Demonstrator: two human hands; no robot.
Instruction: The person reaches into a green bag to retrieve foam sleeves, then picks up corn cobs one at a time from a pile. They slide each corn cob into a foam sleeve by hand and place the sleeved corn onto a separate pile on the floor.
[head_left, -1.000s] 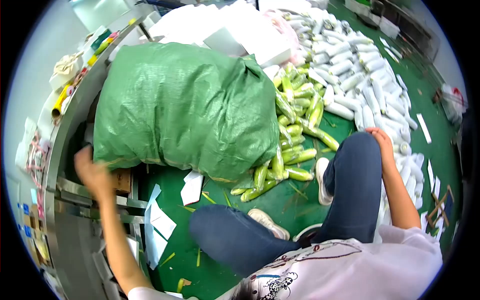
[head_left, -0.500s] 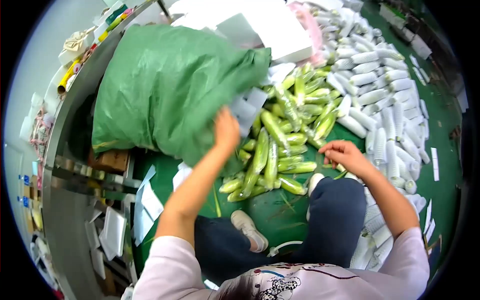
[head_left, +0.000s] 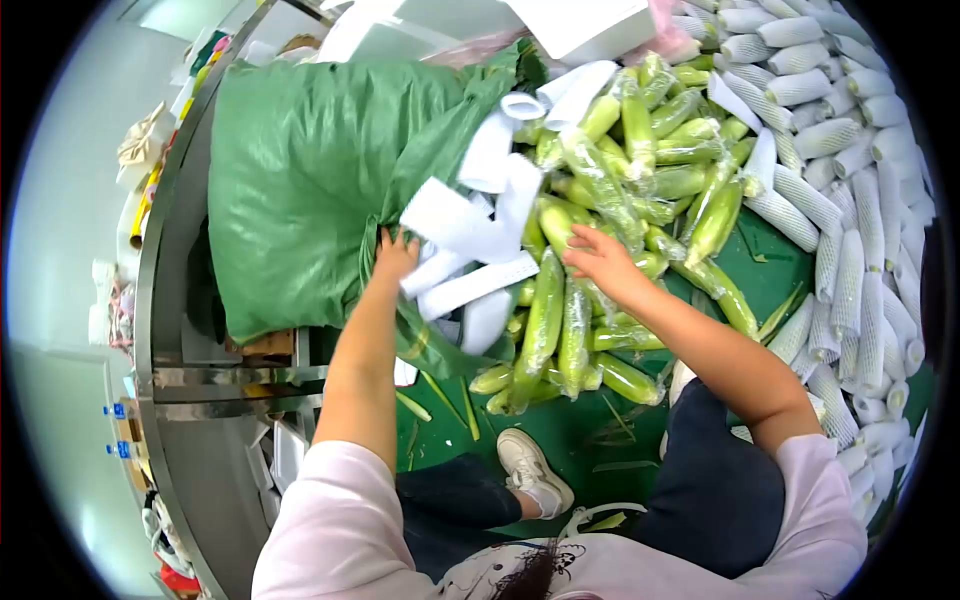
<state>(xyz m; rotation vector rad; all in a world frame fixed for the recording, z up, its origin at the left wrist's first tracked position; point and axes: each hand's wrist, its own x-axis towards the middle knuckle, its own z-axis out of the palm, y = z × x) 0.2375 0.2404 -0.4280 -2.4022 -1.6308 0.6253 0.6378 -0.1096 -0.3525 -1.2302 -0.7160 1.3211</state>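
My left hand (head_left: 397, 257) is at the mouth of a large green sack (head_left: 300, 190), fingers apart, touching its folded edge. White foam sleeves (head_left: 455, 222) spill from the sack right beside those fingers. My right hand (head_left: 603, 262) reaches over a heap of corn ears (head_left: 545, 325) in green husks, many wrapped in clear film. Its fingers are stretched out and loosely apart, with nothing held between them. The heap lies on the green floor between the sack and my feet.
Many ears in white foam netting (head_left: 855, 200) are stacked along the right. White foam boxes (head_left: 590, 25) stand at the back. A metal table frame (head_left: 160, 300) runs along the left. Loose husk strips (head_left: 470, 408) lie near my shoe (head_left: 530, 465).
The sack's mouth has been pulled back to the left, showing more white foam sleeves. My left hand has moved left and down; my right hand has moved left and up over the corn.
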